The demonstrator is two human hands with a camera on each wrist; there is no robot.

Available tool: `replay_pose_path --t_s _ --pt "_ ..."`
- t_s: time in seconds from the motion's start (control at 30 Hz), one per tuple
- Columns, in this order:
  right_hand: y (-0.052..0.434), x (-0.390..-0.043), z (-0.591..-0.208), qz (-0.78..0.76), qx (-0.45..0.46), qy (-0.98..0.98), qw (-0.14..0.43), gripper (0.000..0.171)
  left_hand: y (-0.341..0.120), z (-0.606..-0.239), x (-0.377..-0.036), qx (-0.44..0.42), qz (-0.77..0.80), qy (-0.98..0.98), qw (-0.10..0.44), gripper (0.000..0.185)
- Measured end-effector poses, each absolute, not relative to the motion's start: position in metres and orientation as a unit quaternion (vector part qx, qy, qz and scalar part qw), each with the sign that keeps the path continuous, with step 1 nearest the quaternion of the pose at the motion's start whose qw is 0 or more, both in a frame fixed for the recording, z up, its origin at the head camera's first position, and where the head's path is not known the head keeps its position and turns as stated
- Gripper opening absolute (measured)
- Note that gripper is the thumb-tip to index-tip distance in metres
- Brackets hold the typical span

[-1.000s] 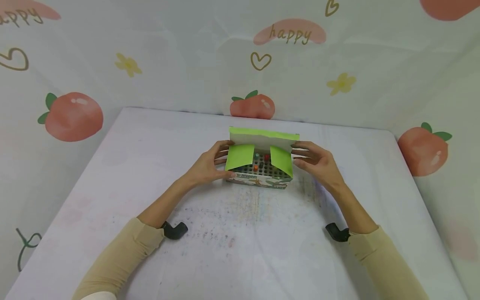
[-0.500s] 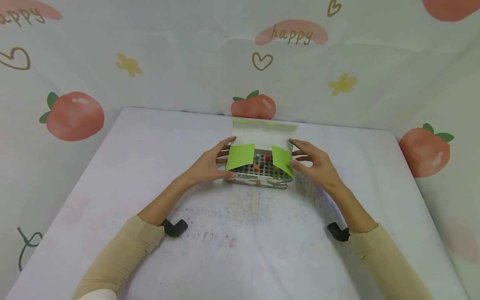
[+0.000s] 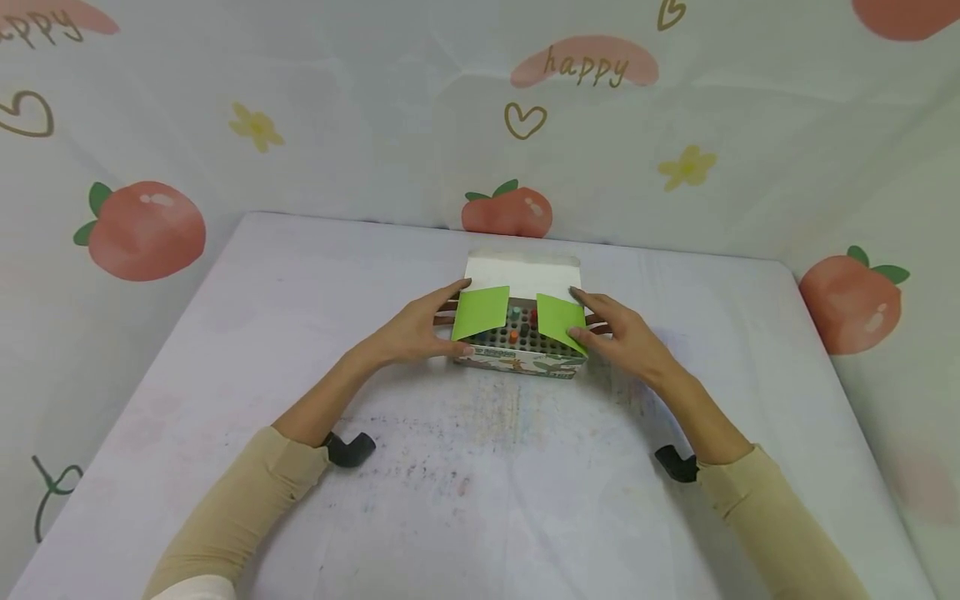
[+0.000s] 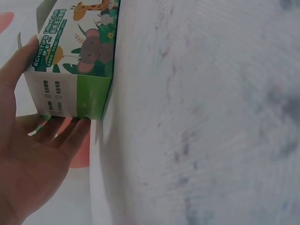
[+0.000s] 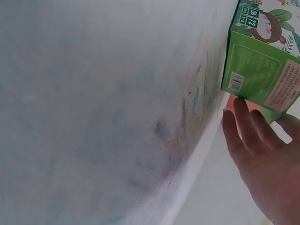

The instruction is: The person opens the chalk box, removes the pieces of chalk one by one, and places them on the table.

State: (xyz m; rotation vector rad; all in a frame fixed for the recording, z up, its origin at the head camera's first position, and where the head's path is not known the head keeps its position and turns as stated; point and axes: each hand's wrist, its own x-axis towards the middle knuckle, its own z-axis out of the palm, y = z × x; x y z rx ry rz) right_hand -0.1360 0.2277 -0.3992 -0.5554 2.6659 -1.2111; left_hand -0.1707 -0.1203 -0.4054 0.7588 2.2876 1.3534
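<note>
An opened cardboard box [image 3: 525,365], printed with cartoon animals, rests near the table's far side in the head view. Its white-lined lid [image 3: 522,272] stands up at the back. Two green side flaps, left [image 3: 482,313] and right [image 3: 561,320], slant over a dark grid of holes, where small coloured ends show, among them an orange one [image 3: 513,337]. My left hand [image 3: 411,332] grips the left end, thumb on the front, fingers along the side. At the right end, my right hand [image 3: 632,340] lays its thumb on the right flap, index fingertip by the lid's edge, fingers extended.
The white-covered table [image 3: 480,483] carries coloured smudges in front of the box. A patterned cloth [image 3: 375,125] hangs close behind the far edge. A black curved piece [image 3: 351,450] juts out at the left cuff, and another [image 3: 677,463] at the right.
The lid has tipped back and its green front edge has dropped from sight. My right hand has moved left and inward, bringing its thumb onto the right flap. The left hand stays put.
</note>
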Motion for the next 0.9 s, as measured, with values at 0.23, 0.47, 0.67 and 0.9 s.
replay_pose_path --t_s 0.23,0.47,0.67,0.9 --pt "0.226 -0.131 -0.394 -0.375 -0.187 0.902 0.101 0.074 -0.117 -0.401 -0.168 0.267 0.432 0.845 0.169 0.103" --pt "0.226 -0.128 -0.391 -0.338 -0.206 0.913 0.100 0.088 -0.117 -0.401 -0.165 0.264 0.408 0.862 0.143 0.100" --pt "0.227 -0.124 -0.387 -0.342 -0.199 0.915 0.073 0.087 -0.122 -0.399 -0.165 0.275 0.429 0.852 0.117 0.098" --pt "0.231 -0.119 -0.384 -0.320 -0.229 0.918 -0.050 0.080 -0.129 -0.393 -0.164 0.271 0.444 0.850 0.075 0.095"
